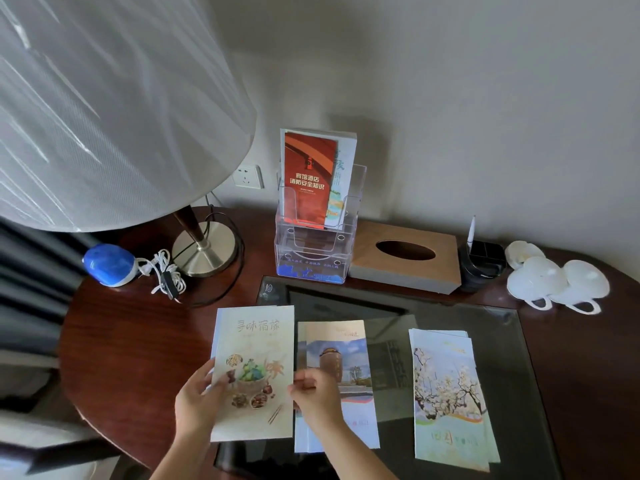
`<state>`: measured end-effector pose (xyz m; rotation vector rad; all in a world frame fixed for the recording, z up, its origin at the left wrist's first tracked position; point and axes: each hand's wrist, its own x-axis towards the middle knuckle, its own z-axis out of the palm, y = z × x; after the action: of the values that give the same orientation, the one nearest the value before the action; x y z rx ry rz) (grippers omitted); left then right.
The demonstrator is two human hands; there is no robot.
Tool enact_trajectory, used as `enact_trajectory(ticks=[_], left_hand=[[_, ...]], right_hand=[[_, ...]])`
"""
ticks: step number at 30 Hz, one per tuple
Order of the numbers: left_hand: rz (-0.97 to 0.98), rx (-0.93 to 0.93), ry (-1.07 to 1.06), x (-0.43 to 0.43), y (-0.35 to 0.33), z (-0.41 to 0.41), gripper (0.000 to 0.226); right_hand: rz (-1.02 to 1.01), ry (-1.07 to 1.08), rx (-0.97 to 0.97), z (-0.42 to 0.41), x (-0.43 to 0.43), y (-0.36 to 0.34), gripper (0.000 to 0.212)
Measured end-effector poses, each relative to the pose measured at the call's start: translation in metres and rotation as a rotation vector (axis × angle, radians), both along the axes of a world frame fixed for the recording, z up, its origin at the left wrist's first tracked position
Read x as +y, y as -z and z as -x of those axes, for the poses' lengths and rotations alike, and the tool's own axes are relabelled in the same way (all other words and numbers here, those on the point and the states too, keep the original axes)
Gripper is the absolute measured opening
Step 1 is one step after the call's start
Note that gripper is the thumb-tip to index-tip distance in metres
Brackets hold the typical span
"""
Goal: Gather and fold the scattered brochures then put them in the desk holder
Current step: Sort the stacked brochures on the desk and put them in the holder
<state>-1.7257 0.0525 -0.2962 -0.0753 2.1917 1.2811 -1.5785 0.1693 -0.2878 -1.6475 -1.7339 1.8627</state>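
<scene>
we hold the food brochure (254,358) at lower centre of the frame, both hands on it; left hand (197,396) grips its left edge, thumb on the cover, fingers (207,370) wrapped behind; right hand (317,393) pinches the right edge between thumb and curled fingers; brochure sits at the left end of the glass pad (450,306) on the dark wood surface (131,341); just right of it lies the tower brochure (341,382), partly under our right hand; further right, apart from it, the blossom brochure (450,393) lies flat on the glass; clear desk holder (311,258) stands at centre frame behind the pad, its back tier carrying a red brochure (308,181) with another one behind it, front tiers bare; wooden tissue box (405,254) just right of the holder; lamp (204,247) to its left.
</scene>
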Motion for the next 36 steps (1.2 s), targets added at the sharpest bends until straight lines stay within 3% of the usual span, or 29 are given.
enact_trajectory(ticks=[4,7,10,12,15,18,21,25,29,36], left_hand=[[0.089,0.105,0.08,-0.004,0.012,0.017,0.033],[0.22,0.205,0.146,-0.004,0.021,0.019,0.035],[0.418,0.195,0.133,-0.003,0.02,0.016,0.037],[0.511,0.268,0.12,0.0,0.01,0.012,0.046],[0.247,0.5,0.28,0.01,-0.005,-0.016,0.044],[0.03,0.231,0.659,0.026,-0.017,-0.066,0.047],[0.22,0.056,0.914,0.047,-0.001,-0.104,0.058],[0.402,-0.015,0.801,0.06,0.003,-0.123,0.074],[0.307,-0.048,0.54,0.065,0.007,-0.126,0.065],[0.232,-0.183,0.307,0.075,0.013,-0.102,0.052]], right_hand=[[0.058,-0.197,0.016,0.015,0.003,0.012,0.026],[0.021,-0.21,-0.023,0.01,0.004,0.019,0.023],[-0.315,-0.073,-0.181,-0.013,0.009,0.023,0.009],[-0.535,0.03,-0.368,-0.036,0.02,0.023,0.021],[-0.508,0.131,-0.543,-0.066,0.038,0.022,0.054],[-0.343,0.082,-0.611,-0.082,0.041,0.022,0.063],[-0.298,0.026,-0.636,-0.085,0.039,0.023,0.058],[-0.286,0.019,-0.673,-0.077,0.029,0.023,0.052],[-0.27,0.069,-0.595,-0.073,0.028,0.029,0.045],[-0.109,0.242,-0.28,-0.094,0.038,0.031,0.028]])
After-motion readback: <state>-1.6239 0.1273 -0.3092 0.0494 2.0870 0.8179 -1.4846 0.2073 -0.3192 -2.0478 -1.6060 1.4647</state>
